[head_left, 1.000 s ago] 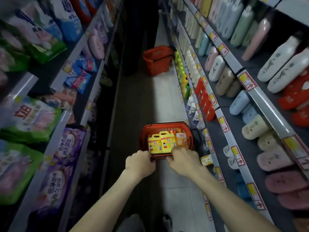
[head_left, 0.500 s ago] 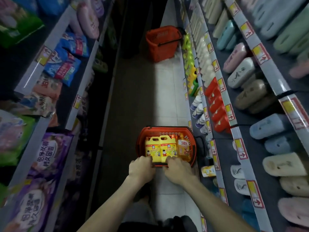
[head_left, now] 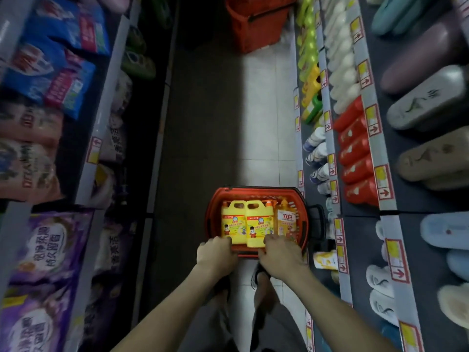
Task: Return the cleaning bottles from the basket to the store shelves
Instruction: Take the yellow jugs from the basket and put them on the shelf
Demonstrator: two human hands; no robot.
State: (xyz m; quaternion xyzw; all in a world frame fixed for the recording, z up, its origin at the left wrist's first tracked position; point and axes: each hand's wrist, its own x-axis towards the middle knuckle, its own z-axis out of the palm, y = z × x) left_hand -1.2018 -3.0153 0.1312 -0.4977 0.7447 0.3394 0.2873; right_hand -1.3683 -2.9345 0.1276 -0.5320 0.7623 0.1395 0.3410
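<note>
A red basket [head_left: 256, 192] is low over the aisle floor in front of me. Inside it lie two yellow jug bottles [head_left: 246, 222] side by side and one orange bottle [head_left: 286, 219] at the right. My left hand [head_left: 215, 254] grips the basket's near rim at the left. My right hand [head_left: 280, 255] grips the same rim at the right, its fingers over the bottom of the orange bottle. The right-hand shelves [head_left: 327, 115] carry rows of yellow, green, white and red bottles.
A second red basket [head_left: 258, 26] stands on the floor farther down the narrow aisle. Detergent bags [head_left: 50, 72] fill the left shelves. Slippers [head_left: 429, 97] lie on the upper right shelves. A black handle [head_left: 318, 224] sticks out at the basket's right side.
The view has tilted down and moved forward along the aisle. The basket sits lower in view, and both hands keep their hold on its near rim.
</note>
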